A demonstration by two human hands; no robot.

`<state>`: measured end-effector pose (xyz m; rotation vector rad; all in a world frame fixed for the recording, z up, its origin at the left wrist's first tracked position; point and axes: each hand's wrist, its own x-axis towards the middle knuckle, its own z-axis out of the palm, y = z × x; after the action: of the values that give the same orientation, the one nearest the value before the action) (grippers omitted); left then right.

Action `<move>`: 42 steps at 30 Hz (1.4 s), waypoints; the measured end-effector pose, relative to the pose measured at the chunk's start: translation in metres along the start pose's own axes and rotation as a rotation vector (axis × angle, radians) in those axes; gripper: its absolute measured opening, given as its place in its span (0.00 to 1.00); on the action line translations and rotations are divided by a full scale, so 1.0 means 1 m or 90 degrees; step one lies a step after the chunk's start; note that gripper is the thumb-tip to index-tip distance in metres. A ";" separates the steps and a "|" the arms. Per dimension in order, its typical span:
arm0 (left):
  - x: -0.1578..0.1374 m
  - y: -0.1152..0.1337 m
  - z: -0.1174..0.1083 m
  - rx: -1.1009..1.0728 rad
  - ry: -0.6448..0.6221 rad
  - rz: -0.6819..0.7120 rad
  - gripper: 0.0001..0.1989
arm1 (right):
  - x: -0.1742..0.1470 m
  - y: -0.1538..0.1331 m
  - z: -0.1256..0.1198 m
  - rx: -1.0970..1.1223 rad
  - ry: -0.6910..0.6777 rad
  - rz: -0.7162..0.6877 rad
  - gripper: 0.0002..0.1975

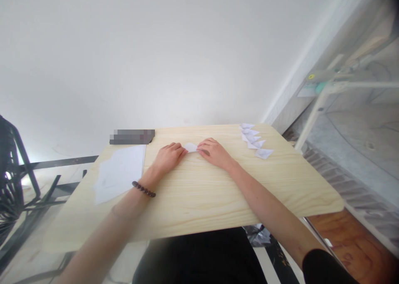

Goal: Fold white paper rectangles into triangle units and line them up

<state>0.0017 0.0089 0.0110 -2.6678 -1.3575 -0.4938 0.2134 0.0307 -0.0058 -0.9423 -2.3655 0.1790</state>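
A small folded piece of white paper (190, 147) lies on the wooden table between my two hands. My left hand (170, 156) presses its left edge, fingers closed together, with a dark bead bracelet (144, 189) at the wrist. On the other side, my right hand (215, 152) grips the right end of the same paper between thumb and fingers. The fingers cover both ends, so the exact fold is hard to make out.
Several folded paper boats (256, 143) stand in a row at the back right of the table (199, 201). White sheets (120, 172) lie at the left, below a pixelated dark object (132, 137). A wall (187, 59) rises behind; a black chair (18, 172) stands left.
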 end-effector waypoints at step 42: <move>0.001 -0.013 0.008 -0.248 -0.013 -0.139 0.17 | 0.001 0.011 0.005 0.037 -0.046 0.115 0.13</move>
<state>-0.0062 0.0194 0.0035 -2.8324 -1.7270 -0.8343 0.2159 0.0400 -0.0129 -1.1390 -2.3247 0.3558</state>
